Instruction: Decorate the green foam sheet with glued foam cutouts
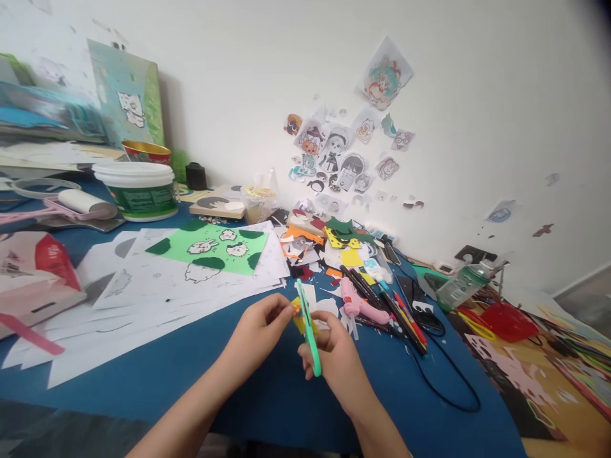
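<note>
My right hand [331, 350] grips a pair of green scissors [312, 346], its blades pointing up and away from me. In my left hand [262, 327] a small piece of yellow paper [299, 316] with some orange on it is pinched between thumb and fingers. The paper lies right at the scissor blades; whether they are cutting into it I cannot tell. Both hands are close together above the blue table [258, 407]. Beyond them lies a green sheet [214, 248] with small white animal cutouts and dark green patches, resting on white papers.
A pink glue gun [360, 304] and several pens [405, 318] lie right of my hands, with a black cable [449, 397] looping nearby. Paper scraps [351, 257] are heaped behind. A white-lidded tub [140, 191] stands back left; a clear bottle [463, 286] is at the right.
</note>
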{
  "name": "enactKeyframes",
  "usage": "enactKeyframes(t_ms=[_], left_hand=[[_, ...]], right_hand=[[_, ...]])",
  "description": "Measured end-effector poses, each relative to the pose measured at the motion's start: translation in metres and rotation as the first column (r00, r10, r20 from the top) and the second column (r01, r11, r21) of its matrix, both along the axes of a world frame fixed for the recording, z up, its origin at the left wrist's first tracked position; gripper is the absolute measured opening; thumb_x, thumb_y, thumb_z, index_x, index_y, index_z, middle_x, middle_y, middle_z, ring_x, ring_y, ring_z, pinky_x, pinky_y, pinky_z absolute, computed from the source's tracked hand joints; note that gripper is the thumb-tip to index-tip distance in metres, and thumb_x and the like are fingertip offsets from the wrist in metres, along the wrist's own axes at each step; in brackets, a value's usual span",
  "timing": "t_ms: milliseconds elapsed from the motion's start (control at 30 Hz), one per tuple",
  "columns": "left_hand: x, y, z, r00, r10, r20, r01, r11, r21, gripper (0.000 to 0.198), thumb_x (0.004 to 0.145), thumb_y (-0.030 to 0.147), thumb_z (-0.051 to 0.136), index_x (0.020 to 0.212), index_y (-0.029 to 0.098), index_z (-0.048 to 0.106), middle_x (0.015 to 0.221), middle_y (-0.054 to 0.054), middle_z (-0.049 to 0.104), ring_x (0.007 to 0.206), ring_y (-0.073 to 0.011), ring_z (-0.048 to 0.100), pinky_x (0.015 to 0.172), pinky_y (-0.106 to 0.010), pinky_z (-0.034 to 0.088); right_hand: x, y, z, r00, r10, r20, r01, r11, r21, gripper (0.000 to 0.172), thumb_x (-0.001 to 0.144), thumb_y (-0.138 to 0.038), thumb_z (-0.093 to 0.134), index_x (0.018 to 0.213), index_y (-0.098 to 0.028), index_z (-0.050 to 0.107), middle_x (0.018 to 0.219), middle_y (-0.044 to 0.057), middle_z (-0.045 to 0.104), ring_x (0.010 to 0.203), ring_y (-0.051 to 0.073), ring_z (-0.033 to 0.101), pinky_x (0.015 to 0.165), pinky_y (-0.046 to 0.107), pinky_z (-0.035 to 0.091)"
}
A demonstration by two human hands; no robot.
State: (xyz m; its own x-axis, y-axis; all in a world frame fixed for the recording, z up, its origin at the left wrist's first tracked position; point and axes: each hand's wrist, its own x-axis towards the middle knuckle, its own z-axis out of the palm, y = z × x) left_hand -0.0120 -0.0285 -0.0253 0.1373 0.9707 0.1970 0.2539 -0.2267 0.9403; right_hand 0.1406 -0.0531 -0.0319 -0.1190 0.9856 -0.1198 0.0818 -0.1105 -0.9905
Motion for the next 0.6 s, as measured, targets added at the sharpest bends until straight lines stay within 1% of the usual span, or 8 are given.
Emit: enactKeyframes(t_ms=[100,200,300,333,400,500,533,600], left_hand=[[-0.002,0.000,-0.002,0.994,0.101,0.044,-0.101,0.995,0.001,0.029,0.079,0.044,0.047,0.068,0.017,0.052,0.057,0.004,0.049,0.055,-0.0121,0.046,0.052,-0.023,0.037],[-0.005,-0.003,-0.004,0.983,0.184,0.025,-0.186,0.981,0.054,0.029,0.082,0.043,0.046,0.070,0.018,0.054,0.056,0.003,0.052,0.052,-0.0121,0.049,0.050,-0.022,0.039],[-0.009,-0.006,-0.009,0.943,0.321,-0.085,-0.280,0.907,0.315,0.021,0.085,0.035,0.047,0.076,0.018,0.057,0.065,0.000,0.060,0.060,-0.0139,0.056,0.055,-0.023,0.044],[-0.012,-0.007,-0.012,0.924,0.364,-0.115,-0.276,0.845,0.457,0.017,0.086,0.030,0.048,0.079,0.018,0.058,0.069,-0.002,0.062,0.064,-0.0143,0.057,0.058,-0.024,0.045],[-0.017,-0.010,-0.016,0.897,0.416,-0.150,-0.180,0.653,0.736,0.011,0.086,0.018,0.049,0.089,0.018,0.059,0.075,-0.004,0.063,0.069,-0.0150,0.058,0.063,-0.026,0.047],[-0.025,-0.015,-0.019,0.874,0.442,-0.203,0.040,0.350,0.936,0.024,0.084,0.009,0.047,0.106,0.013,0.057,0.078,-0.009,0.065,0.073,-0.0178,0.059,0.066,-0.031,0.049],[-0.027,-0.017,-0.019,0.866,0.444,-0.230,0.099,0.298,0.949,0.027,0.085,0.008,0.046,0.110,0.012,0.055,0.079,-0.010,0.065,0.075,-0.0190,0.059,0.067,-0.033,0.049],[-0.029,-0.021,-0.018,0.856,0.438,-0.275,0.173,0.259,0.950,0.030,0.087,0.009,0.040,0.114,0.011,0.054,0.081,-0.011,0.066,0.078,-0.0205,0.060,0.070,-0.036,0.051]], right_hand=[[0.000,0.016,0.010,0.943,-0.142,0.300,0.084,0.977,0.198,0.048,0.065,-0.029,0.067,0.107,-0.021,0.045,0.068,-0.002,0.061,0.061,0.017,0.058,0.060,0.030,0.045],[-0.003,0.030,0.021,0.753,-0.261,0.604,0.104,0.954,0.282,0.058,0.062,-0.027,0.068,0.114,-0.020,0.046,0.099,0.009,0.061,0.092,0.026,0.057,0.074,0.036,0.042],[-0.007,0.037,0.028,0.625,-0.223,0.748,0.001,0.959,0.285,0.061,0.059,-0.015,0.064,0.118,-0.015,0.047,0.112,0.016,0.055,0.110,0.033,0.046,0.081,0.037,0.039],[-0.007,0.038,0.030,0.605,-0.193,0.772,-0.050,0.959,0.279,0.060,0.058,-0.013,0.063,0.116,-0.014,0.049,0.111,0.016,0.055,0.112,0.034,0.044,0.081,0.037,0.039],[-0.007,0.038,0.032,0.595,-0.085,0.799,-0.166,0.960,0.226,0.057,0.057,-0.014,0.065,0.112,-0.016,0.051,0.106,0.013,0.056,0.108,0.034,0.046,0.078,0.036,0.040],[-0.005,0.042,0.033,0.597,0.091,0.797,-0.283,0.954,0.103,0.061,0.060,-0.028,0.070,0.117,-0.020,0.049,0.103,0.010,0.056,0.095,0.029,0.053,0.067,0.031,0.041],[-0.005,0.044,0.033,0.588,0.082,0.805,-0.276,0.956,0.105,0.060,0.065,-0.029,0.067,0.121,-0.020,0.047,0.102,0.011,0.056,0.090,0.028,0.055,0.065,0.030,0.040],[-0.007,0.048,0.035,0.551,-0.042,0.834,-0.236,0.950,0.204,0.045,0.076,-0.023,0.056,0.120,-0.017,0.048,0.096,0.012,0.059,0.085,0.026,0.056,0.064,0.031,0.038]])
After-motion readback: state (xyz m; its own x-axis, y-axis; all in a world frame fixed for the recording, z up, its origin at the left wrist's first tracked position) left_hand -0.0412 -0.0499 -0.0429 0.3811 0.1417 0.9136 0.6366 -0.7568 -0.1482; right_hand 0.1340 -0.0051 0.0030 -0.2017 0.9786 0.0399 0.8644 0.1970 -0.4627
